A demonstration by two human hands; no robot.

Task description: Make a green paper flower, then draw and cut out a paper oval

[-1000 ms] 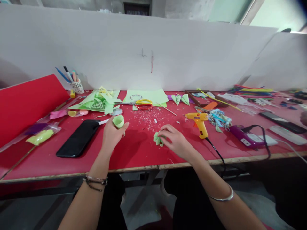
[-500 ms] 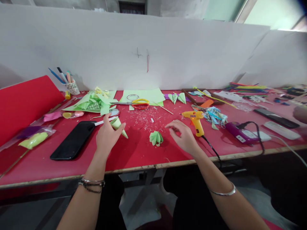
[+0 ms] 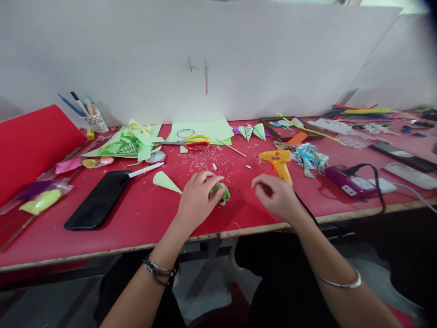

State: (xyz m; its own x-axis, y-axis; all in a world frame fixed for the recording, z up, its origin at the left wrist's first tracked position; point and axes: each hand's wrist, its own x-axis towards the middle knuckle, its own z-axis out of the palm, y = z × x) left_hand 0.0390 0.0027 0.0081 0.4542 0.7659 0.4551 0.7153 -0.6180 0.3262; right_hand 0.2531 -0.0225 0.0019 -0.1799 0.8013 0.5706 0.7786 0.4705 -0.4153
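Observation:
My left hand point(image 3: 198, 200) is at the green folded paper piece point(image 3: 224, 194), thumb and fingers apart on either side of it and hiding its left part. Whether the fingers touch the paper cannot be made out. A light green paper cone point(image 3: 166, 182) lies on the red table to the left of that hand. My right hand point(image 3: 276, 196) hovers to the right of the folded piece, its fingers curled and the fingertips partly hidden. Just beyond it lies a yellow glue gun point(image 3: 278, 163), its handle end partly behind the hand.
A black phone point(image 3: 99, 200) and a white pen point(image 3: 146, 170) lie left. Scissors point(image 3: 196, 142), green paper scraps point(image 3: 126, 143) and small cones point(image 3: 252, 132) are farther back. A purple power block point(image 3: 353, 182) with cables sits right. The table's edge point(image 3: 235, 232) runs in front.
My left hand has left the cone lying on the table and moved right to the folded green piece. My right hand has shifted slightly right and curled its fingers. The camera view has tilted down.

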